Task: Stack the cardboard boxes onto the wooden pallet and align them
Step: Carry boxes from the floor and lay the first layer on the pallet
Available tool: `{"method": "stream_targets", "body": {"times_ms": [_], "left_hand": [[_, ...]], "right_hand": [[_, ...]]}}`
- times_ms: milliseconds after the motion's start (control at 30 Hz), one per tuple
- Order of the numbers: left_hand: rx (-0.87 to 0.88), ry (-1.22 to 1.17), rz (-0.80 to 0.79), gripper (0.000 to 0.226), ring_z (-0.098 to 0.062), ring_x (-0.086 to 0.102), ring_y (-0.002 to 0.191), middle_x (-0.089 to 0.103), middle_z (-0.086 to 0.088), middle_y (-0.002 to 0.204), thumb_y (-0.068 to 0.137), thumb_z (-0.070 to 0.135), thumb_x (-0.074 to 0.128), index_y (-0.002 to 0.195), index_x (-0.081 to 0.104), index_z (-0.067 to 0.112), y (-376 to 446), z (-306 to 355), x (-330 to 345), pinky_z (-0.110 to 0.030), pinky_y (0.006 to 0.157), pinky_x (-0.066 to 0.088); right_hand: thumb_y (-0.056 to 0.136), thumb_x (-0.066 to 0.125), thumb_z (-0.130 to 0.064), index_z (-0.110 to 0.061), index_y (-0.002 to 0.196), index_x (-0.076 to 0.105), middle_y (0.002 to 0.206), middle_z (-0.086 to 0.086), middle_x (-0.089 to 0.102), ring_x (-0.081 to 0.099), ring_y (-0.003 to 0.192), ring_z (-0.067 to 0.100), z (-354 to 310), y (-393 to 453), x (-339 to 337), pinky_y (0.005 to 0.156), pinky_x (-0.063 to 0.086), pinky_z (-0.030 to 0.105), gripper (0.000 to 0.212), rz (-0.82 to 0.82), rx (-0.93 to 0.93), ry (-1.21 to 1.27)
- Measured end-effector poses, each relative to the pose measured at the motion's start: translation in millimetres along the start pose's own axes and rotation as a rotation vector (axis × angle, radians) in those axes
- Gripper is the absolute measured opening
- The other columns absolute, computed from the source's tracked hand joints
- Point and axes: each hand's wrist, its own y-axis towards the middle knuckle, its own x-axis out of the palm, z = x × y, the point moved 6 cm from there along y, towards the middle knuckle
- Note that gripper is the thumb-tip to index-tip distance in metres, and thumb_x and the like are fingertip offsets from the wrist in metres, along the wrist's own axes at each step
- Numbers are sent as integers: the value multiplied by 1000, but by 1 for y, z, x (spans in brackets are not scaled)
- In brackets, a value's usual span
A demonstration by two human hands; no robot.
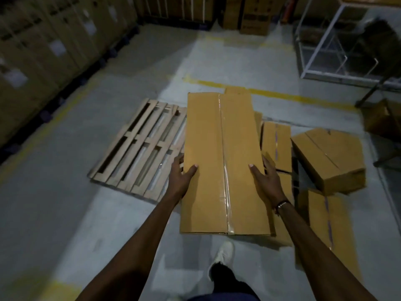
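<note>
**Long box held between both hands above the floor**

Head view: a long cardboard box (223, 161), taped shut along its middle seam, is gripped at its two sides. The left hand (182, 177) clasps the left edge with its thumb on top; the right hand (265, 177) clasps the right edge the same way. The wooden pallet (138, 148) lies bare on the grey floor (65, 203), just left of the box and partly hidden by it. More closed boxes lie to the right: one (276, 144) just beside the held box, a tilted one (329, 159) further right, another (327, 227) nearer. What the boxes contain cannot be told.
</note>
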Motion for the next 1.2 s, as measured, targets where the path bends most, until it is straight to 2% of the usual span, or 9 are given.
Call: {"method": "stream_targets", "body": {"times_ms": [100,167,367,533,600,700,967,1133,1200], "left_hand": [[22,-12,83,68,-23,52,133,50,2,150,98,38,72,156,39,27,-31,-6,-69,-45,108,47],[27,-16,150,68,-22,50,134,49,2,149,98,38,72,156,39,27,-52,-15,-115,-46,109,47],[18,-71,324,69,-16,49,131,47,0,153,98,39,70,157,37,26,-107,-34,-234,-35,101,44],[-3,-70,434,78,-21,51,136,48,0,155,93,51,72,158,34,30,-129,-50,-316,-47,109,48],[-16,-64,478,78,-22,50,137,47,-1,156,94,51,72,158,33,30,-130,-57,-348,-47,109,47],[-30,-53,528,79,-22,49,138,45,-1,158,94,51,72,159,32,31,-121,-67,-395,-48,111,46],[-51,-12,588,86,-25,52,137,46,0,157,88,61,74,159,33,34,-33,-95,-522,-57,111,47],[-50,-10,588,83,-23,52,136,48,1,156,89,56,76,158,34,34,44,-88,-604,-53,112,47],[-43,-13,586,82,-22,52,135,48,1,155,90,53,76,157,34,31,76,-81,-633,-50,111,47]], "right_hand": [[103,63,-41,-25,163,34,163,-4,43,40,147,15,-33,-30,52,112,31,26,68,-86,-89,4],[103,63,-44,-26,165,30,169,-1,35,34,153,20,-49,-46,88,114,29,27,73,-133,-103,-10],[101,63,-52,-27,165,33,167,1,38,38,152,22,-106,-86,194,113,32,27,74,-283,-238,-58],[102,64,-46,-28,163,36,165,-3,40,40,148,19,-157,-104,277,112,32,28,70,-371,-317,-47],[103,64,-43,-30,159,41,153,-13,48,46,137,12,-175,-107,311,106,37,23,62,-408,-353,-40],[103,64,-42,-32,156,46,144,-15,54,49,125,5,-199,-107,362,92,39,7,57,-461,-374,-10],[99,67,-55,-36,154,50,146,-10,61,58,130,11,-254,-55,513,105,48,32,60,-533,-423,17],[102,68,-40,-27,153,53,138,-12,63,59,120,2,-302,-11,604,85,41,-2,55,-518,-395,30],[102,68,-39,-26,153,52,135,-13,62,57,113,-11,-323,8,634,81,38,-6,55,-511,-387,42]]}}
